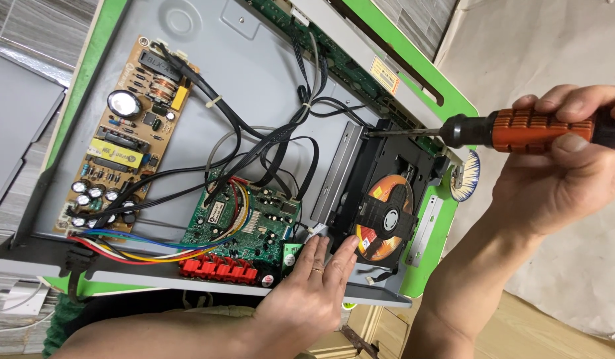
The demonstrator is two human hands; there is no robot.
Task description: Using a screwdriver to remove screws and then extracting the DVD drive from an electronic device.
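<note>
— Right hand (553,179)? 
— Fingers closed around orange-handled screwdriver (520,129), tip on black disc drive (380,199), near chassis (267,86) right edge.
— Left hand (314,292)? 
— Flat, fingers open, pressing beside green circuit board (254,229).

The right hand (553,166) drives a screwdriver (507,129) into the disc drive (380,199) while the left hand (307,292) steadies it.

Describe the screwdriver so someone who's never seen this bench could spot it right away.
Start at the open grey chassis with the green rim and find the black disc drive at its right end. The screwdriver lies above it, gripped by the right hand, its shaft tip at the drive's top corner. Its ribbed orange-and-black handle is the only hand tool in view.
</note>
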